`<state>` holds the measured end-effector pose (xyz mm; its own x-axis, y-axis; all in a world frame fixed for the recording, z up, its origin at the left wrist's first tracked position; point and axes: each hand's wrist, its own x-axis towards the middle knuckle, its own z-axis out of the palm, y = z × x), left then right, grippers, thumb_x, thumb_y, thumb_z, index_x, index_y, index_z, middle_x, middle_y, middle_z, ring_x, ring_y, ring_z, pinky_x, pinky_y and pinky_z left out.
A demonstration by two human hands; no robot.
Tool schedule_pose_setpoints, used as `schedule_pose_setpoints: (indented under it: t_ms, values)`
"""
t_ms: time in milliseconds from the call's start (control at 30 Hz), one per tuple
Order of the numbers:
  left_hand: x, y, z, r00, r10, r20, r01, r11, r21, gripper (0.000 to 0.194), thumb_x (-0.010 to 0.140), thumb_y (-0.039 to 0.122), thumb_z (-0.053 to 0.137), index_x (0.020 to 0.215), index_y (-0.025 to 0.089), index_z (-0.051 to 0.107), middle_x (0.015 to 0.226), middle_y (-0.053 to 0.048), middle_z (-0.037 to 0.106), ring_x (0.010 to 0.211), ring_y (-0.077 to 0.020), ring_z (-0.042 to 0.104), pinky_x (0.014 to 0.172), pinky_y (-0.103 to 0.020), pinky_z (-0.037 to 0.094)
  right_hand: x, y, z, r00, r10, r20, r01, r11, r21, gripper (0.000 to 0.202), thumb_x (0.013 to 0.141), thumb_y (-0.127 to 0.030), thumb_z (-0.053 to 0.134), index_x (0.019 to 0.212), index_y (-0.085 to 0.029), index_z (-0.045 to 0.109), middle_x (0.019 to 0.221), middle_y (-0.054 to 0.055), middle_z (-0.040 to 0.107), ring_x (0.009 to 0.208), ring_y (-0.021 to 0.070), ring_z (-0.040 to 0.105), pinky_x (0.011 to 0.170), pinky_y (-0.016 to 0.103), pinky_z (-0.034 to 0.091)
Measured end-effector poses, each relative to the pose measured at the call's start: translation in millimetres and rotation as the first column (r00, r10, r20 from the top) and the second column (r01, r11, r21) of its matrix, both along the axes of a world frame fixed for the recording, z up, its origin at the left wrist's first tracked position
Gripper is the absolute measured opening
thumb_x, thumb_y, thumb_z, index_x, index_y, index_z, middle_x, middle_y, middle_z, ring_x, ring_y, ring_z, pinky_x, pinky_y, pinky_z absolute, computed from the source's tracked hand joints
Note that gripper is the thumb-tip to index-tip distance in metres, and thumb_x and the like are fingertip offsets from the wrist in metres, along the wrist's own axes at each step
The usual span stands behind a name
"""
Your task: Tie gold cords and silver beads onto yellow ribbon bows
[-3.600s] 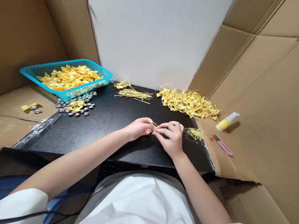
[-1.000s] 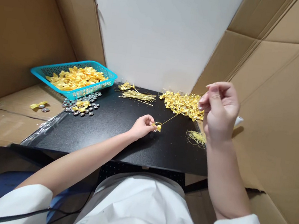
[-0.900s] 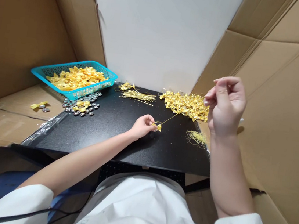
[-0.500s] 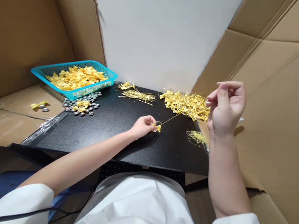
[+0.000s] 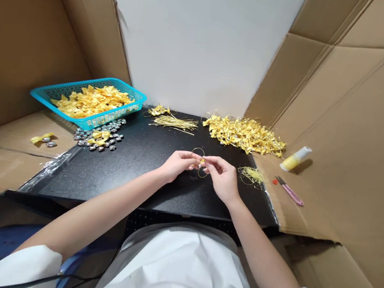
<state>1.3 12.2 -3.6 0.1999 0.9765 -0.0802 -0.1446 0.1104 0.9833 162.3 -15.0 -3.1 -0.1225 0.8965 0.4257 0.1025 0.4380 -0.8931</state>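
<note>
Above the middle of the black table, my left hand (image 5: 177, 165) is closed in a pinch on a small yellow bow (image 5: 202, 161). My right hand (image 5: 223, 178) meets it from the other side, its thumb and fingers pressed together at the same bow. Thin gold cord (image 5: 199, 149) loops out above and below the fingertips. Most of the bow is hidden by the fingers. Straight gold cord pieces (image 5: 175, 122) lie in a bundle beyond the hands, beside a big heap of yellow bows with cords (image 5: 243, 134).
A turquoise basket (image 5: 87, 123) of yellow bows stands at the back left. Silver buttons (image 5: 102, 148) lie before it. On the right are cord scraps (image 5: 252, 175), a spool of yellow thread (image 5: 295, 159) and pink thread snips (image 5: 291, 193). Cardboard walls (image 5: 367, 116) flank the table (image 5: 130, 178).
My right hand has come down and left from its raised spot at the right, joining my left hand at the bow. The cord, taut before, now hangs in loops. Spool and snips are uncovered.
</note>
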Motion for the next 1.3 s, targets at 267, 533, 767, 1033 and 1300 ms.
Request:
schedule_pose_setpoints:
  t_ms: [267, 533, 767, 1033, 1300]
  values:
    - [-0.1, -3.0, 0.7, 0.999, 0.045, 0.029, -0.048, 0.993, 0.11, 0.034, 0.052, 0.03, 0.084, 0.079, 0.014, 0.073, 0.084, -0.007, 0.074, 0.074, -0.0162, 0.064, 0.077, -0.031, 0.048, -3.1, -0.9, -14.9, 0.99, -0.133, -0.036, 0.133, 0.991, -0.009, 0.015, 0.081, -0.032, 0.065, 0.086, -0.019, 0.07, 0.085, 0.005, 0.075, 0.074, 0.0189, 0.072, 0.071, 0.03, 0.059]
    - [-1.6, -4.7, 1.3, 0.999, 0.035, -0.018, -0.033, 0.994, 0.104, 0.035, 0.052, 0.032, 0.085, 0.081, 0.014, 0.074, 0.079, -0.007, 0.074, 0.075, -0.0185, 0.067, 0.082, -0.035, 0.05, -0.3, -4.8, -12.9, 0.939, -0.276, 0.206, 0.246, 0.956, 0.161, 0.015, 0.086, -0.026, 0.055, 0.082, -0.018, 0.066, 0.075, 0.004, 0.071, 0.066, 0.0169, 0.066, 0.066, 0.028, 0.052]
    - [0.3, -7.0, 2.2, 1.0, 0.008, -0.009, -0.007, 0.996, 0.091, 0.047, 0.044, 0.034, 0.09, 0.082, 0.012, 0.074, 0.084, -0.009, 0.075, 0.079, -0.0224, 0.069, 0.084, -0.038, 0.053, -0.9, -5.2, -14.8, 0.873, -0.348, 0.342, 0.267, 0.927, 0.262, 0.014, 0.088, -0.023, 0.052, 0.079, -0.019, 0.062, 0.074, 0.004, 0.067, 0.064, 0.0157, 0.06, 0.062, 0.026, 0.046]
    - [1.9, -7.6, 3.4, 0.996, 0.057, -0.063, -0.048, 0.991, 0.128, 0.034, 0.052, 0.032, 0.085, 0.079, 0.014, 0.075, 0.081, -0.007, 0.075, 0.076, -0.0202, 0.068, 0.08, -0.034, 0.052, -3.3, -5.7, -18.9, 0.838, -0.371, 0.401, 0.273, 0.92, 0.281, 0.015, 0.087, -0.02, 0.05, 0.079, -0.019, 0.062, 0.073, 0.005, 0.066, 0.064, 0.0161, 0.058, 0.064, 0.027, 0.044]
    - [2.7, -3.9, 0.1, 0.998, 0.052, -0.027, -0.05, 0.995, 0.087, 0.031, 0.056, 0.03, 0.08, 0.082, 0.014, 0.075, 0.078, -0.007, 0.074, 0.071, -0.0168, 0.064, 0.07, -0.029, 0.048, -5.7, -4.8, -20.3, 0.827, -0.387, 0.407, 0.302, 0.917, 0.259, 0.015, 0.088, -0.02, 0.048, 0.079, -0.019, 0.059, 0.076, 0.006, 0.067, 0.064, 0.0164, 0.058, 0.063, 0.027, 0.043]
